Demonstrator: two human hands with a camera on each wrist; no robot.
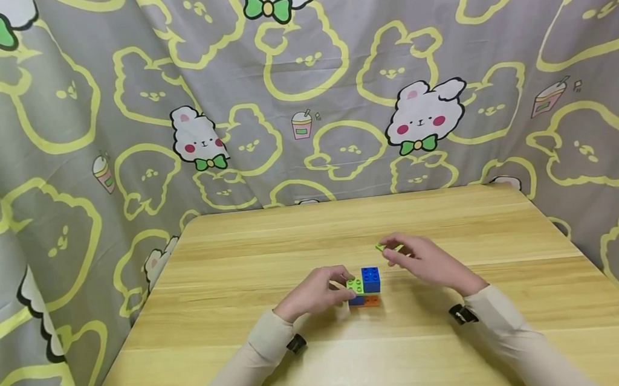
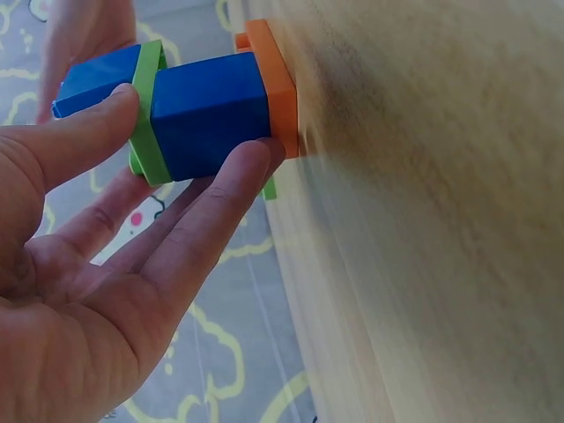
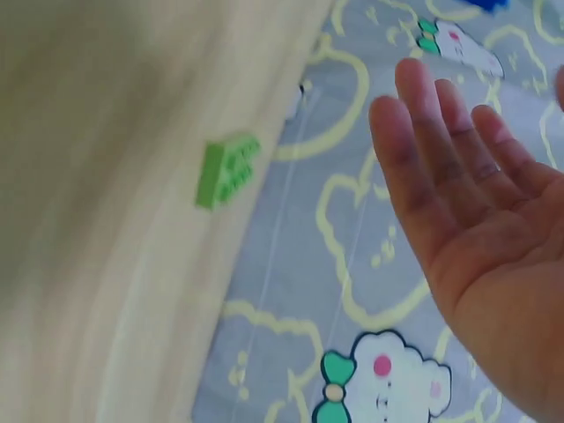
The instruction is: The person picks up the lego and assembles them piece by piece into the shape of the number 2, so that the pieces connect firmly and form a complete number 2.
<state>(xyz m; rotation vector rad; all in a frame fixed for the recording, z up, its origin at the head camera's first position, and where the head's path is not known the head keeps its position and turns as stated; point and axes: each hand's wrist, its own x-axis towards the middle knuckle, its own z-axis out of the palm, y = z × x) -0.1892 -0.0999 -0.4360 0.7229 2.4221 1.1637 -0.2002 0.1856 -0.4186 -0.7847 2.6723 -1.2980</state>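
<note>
A small stack of toy building bricks stands on the table: an orange plate at the bottom, a blue brick on it, a green plate above, and another blue brick on top at the right. My left hand holds the stack from the left, thumb near the green plate and fingers along the lower bricks. A loose green studded piece lies on the table. My right hand hovers beside it, fingers extended and holding nothing in the right wrist view.
The wooden table reaches back to a grey curtain printed with cartoon animals. Black camera straps sit on both wrists.
</note>
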